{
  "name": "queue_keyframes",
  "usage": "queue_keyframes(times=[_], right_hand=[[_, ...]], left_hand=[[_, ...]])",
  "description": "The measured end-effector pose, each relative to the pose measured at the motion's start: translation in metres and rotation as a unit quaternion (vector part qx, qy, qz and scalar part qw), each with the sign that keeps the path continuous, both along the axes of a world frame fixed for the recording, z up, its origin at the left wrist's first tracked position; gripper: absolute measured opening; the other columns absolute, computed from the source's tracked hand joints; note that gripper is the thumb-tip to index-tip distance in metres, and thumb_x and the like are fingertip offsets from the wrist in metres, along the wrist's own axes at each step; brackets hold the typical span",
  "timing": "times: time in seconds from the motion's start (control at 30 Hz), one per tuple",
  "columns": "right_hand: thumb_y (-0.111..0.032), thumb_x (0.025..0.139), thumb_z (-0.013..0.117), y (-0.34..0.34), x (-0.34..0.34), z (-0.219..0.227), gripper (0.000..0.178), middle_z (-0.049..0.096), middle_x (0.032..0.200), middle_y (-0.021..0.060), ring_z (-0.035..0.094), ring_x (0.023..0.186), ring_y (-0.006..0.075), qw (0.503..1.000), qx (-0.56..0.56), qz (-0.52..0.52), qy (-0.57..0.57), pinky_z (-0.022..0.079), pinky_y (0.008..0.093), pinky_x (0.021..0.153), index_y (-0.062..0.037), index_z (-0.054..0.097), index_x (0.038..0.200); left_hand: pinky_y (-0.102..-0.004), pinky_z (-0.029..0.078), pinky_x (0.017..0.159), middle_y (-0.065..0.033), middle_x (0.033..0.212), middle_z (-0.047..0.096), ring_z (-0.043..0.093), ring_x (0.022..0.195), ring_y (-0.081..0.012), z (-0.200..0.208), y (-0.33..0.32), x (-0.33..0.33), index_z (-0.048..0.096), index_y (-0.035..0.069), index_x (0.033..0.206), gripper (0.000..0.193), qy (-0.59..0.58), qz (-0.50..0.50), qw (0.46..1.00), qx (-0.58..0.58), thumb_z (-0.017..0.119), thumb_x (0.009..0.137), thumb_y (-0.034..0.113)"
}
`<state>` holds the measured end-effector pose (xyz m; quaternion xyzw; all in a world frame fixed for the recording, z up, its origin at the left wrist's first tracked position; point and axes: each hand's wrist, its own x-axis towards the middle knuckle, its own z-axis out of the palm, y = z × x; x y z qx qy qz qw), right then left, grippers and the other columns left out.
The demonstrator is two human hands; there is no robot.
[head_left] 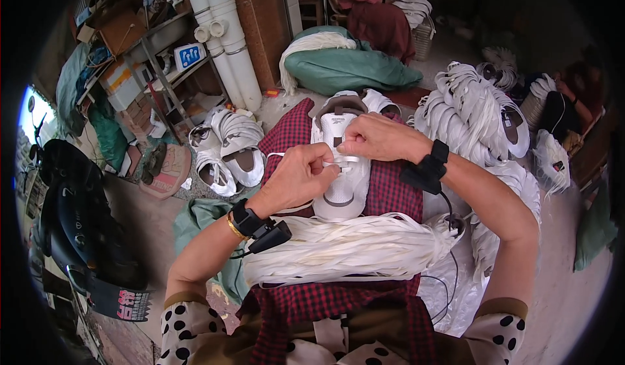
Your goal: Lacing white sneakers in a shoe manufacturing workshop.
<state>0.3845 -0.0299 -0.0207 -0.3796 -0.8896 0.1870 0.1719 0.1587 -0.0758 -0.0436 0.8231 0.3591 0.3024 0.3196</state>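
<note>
A white sneaker [340, 192] with a grey-brown lining lies on my lap, its toe toward me. My left hand [299, 176] is closed at the left side of its lacing, thumb and fingers pinching a white shoelace [328, 164]. Over the upper lacing, my right hand [381, 137] is closed in a pinch by the tongue; its fingers hide what they hold. A thick bundle of flat white laces [351, 248] lies across my lap, nearer than the shoe. Red-and-black checked cloth [396, 192] spreads under the shoe.
More white sneakers [228, 147] sit on the floor at left, and a large pile of them [472, 114] at right. A green sack [345, 65] lies ahead near a seated person. A dark scooter [84, 215] stands at far left, below a cluttered shelf [153, 59].
</note>
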Motion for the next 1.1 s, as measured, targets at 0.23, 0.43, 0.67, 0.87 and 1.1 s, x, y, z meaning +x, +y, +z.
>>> queue_keyframes(times=[0.23, 0.43, 0.67, 0.87, 1.1], right_hand=[[-0.025, 0.083, 0.062, -0.003, 0.004, -0.002, 0.037, 0.044, 0.058, 0.0179, 0.041, 0.053, 0.0274, 1.0, 0.004, 0.009, 0.025, 0.035, 0.042, 0.055, 0.0054, 0.049, 0.067], [-0.022, 0.083, 0.063, -0.006, 0.043, 0.013, 0.03, 0.056, 0.069, 0.0189, 0.055, 0.07, 0.0361, 0.994, 0.109, -0.013, -0.03, 0.043, 0.0446, 0.066, 0.0027, 0.054, 0.069], [-0.018, 0.087, 0.066, -0.024, 0.036, 0.022, 0.02, 0.056, 0.083, 0.0151, 0.056, 0.073, 0.0325, 0.988, 0.149, -0.042, 0.001, 0.045, 0.0423, 0.067, 0.0, 0.057, 0.085], [-0.019, 0.091, 0.062, -0.046, -0.001, 0.012, 0.023, 0.053, 0.077, 0.0116, 0.053, 0.068, 0.0248, 0.999, 0.031, -0.006, 0.04, 0.043, 0.0354, 0.065, 0.0024, 0.06, 0.084], [-0.02, 0.093, 0.063, -0.03, 0.013, 0.0, 0.026, 0.05, 0.075, 0.0091, 0.051, 0.068, 0.0191, 0.996, -0.078, -0.03, 0.02, 0.039, 0.0344, 0.061, 0.0023, 0.06, 0.08]], left_hand=[[-0.0277, 0.031, 0.051, 0.0007, 0.067, 0.046, 0.041, 0.059, -0.0073, -0.037, 0.016, 0.001, 0.057, -0.001, 0.065, 0.035, -0.068, 0.089, 0.994, 0.014, 0.077, 0.086, 0.02], [-0.022, 0.041, 0.056, -0.0008, 0.084, 0.053, 0.048, 0.063, -0.0047, -0.032, 0.009, 0.001, 0.061, 0.002, 0.085, 0.021, -0.061, 0.094, 0.994, 0.014, 0.076, 0.085, 0.017], [-0.0262, 0.045, 0.057, -0.0056, 0.091, 0.056, 0.053, 0.068, -0.0116, -0.035, 0.015, -0.015, 0.059, 0.003, 0.098, 0.024, -0.069, 0.113, 0.988, 0.085, 0.066, 0.076, 0.003], [-0.0442, 0.044, 0.09, -0.0164, 0.094, 0.054, 0.057, 0.085, -0.0347, -0.036, 0.026, -0.025, 0.058, 0.002, 0.093, 0.018, -0.062, 0.133, 0.955, 0.257, 0.064, 0.076, 0.005], [-0.0453, 0.041, 0.095, -0.016, 0.098, 0.054, 0.055, 0.093, -0.035, -0.039, 0.032, -0.026, 0.06, 0.001, 0.09, 0.014, 0.002, 0.112, 0.967, 0.228, 0.063, 0.081, 0.012]])
